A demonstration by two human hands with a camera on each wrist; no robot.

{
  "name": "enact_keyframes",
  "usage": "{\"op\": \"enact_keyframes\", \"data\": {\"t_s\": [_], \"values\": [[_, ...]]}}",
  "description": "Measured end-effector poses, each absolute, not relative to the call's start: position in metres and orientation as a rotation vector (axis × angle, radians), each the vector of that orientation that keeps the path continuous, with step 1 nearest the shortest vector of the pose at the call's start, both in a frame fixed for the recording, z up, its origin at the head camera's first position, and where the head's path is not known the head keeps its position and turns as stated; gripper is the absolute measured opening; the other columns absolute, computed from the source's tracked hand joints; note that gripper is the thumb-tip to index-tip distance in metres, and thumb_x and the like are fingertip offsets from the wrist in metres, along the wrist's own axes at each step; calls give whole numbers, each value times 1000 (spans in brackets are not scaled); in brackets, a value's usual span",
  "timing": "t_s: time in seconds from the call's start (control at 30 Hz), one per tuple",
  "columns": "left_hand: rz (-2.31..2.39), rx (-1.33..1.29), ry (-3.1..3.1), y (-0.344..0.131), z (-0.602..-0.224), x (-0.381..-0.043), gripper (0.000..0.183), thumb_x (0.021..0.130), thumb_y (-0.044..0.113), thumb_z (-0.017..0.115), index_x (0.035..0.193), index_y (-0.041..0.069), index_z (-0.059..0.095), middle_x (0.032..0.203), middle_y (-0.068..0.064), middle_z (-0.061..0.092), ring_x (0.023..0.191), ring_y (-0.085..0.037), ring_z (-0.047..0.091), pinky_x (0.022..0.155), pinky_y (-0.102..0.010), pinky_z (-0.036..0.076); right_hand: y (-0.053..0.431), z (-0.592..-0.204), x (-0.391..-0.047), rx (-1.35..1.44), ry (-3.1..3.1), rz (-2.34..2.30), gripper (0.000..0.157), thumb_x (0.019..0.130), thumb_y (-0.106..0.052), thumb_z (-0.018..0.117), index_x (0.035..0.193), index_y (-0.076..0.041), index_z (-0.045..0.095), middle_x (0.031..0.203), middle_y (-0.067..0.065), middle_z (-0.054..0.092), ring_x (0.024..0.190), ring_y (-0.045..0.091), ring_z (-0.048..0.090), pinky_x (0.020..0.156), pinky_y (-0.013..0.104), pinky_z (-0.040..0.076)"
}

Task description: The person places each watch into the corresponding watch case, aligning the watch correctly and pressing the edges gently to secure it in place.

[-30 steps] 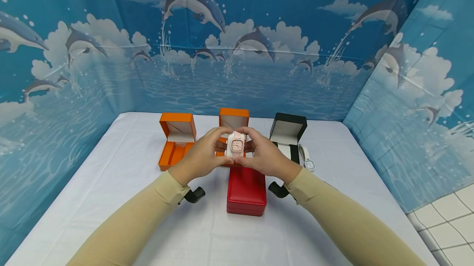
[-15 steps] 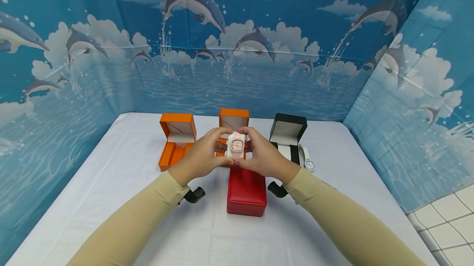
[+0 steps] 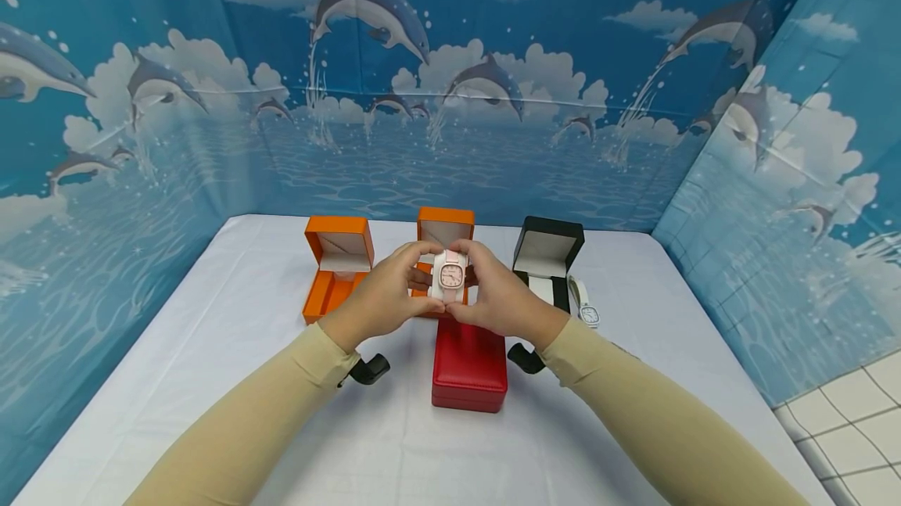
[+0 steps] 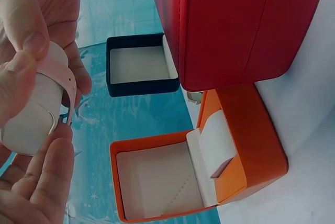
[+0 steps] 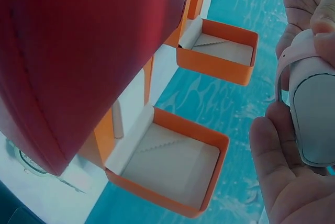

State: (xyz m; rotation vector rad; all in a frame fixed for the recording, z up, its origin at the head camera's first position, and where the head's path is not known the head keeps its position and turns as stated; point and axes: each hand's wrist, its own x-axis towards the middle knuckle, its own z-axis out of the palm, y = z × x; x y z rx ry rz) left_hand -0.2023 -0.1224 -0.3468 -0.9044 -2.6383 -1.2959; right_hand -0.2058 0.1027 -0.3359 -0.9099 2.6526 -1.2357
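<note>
Both hands hold a pink square-faced wristwatch (image 3: 451,276) that is wrapped round a white cushion (image 3: 436,288), raised above the table with its dial toward the head. My left hand (image 3: 378,289) grips the left side, thumb below and forefinger on top. On the opposite side my right hand (image 3: 508,295) grips it the same way, the two thumbs meeting beneath. The left wrist view shows the pink strap (image 4: 63,76) looped around the cushion's end (image 4: 30,122). A closed red box (image 3: 469,369) lies just below the hands, and an open orange box (image 3: 446,215) behind them is partly hidden.
Another open orange box (image 3: 339,226) stands at the left. An open black box (image 3: 556,226) with a white cushion is at the right, and a white wristwatch (image 3: 588,314) lies beside it. A white cloth (image 3: 352,443) covers the table; dolphin-print curtains (image 3: 450,154) hang around it.
</note>
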Motion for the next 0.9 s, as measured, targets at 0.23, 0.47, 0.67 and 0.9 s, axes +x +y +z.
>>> {"op": "enact_keyframes", "data": {"t_s": [0.23,0.47,0.67,0.9], "values": [[-1296,-903,-2648,-124,-348,-203,80,87,20,88,153,17,45,151,-4,53,111,-16,74,92,-30,63,101,-337,-205,-931,2683,-1213,88,87,-8,85,156,-6,30,140,10,51,118,24,61,102,46,59],[-1313,-889,-2651,-124,-347,-202,79,87,19,88,153,19,46,150,-2,53,111,-16,73,91,-29,63,100,-337,-205,-931,2707,-1194,89,87,-10,86,156,-6,30,139,9,52,118,22,61,101,42,60],[-1316,-881,-2658,-125,-347,-201,79,87,20,88,153,19,45,150,-2,53,112,-16,73,91,-29,63,101,-338,-207,-948,2700,-1185,87,87,-11,86,155,-7,31,139,8,52,118,22,61,102,42,59],[-1308,-888,-2641,-126,-348,-200,80,86,19,87,154,19,45,151,-3,52,111,-16,73,92,-29,62,101,-337,-208,-944,2692,-1177,88,87,-12,87,156,-8,32,140,8,53,119,24,61,104,46,58]]}}
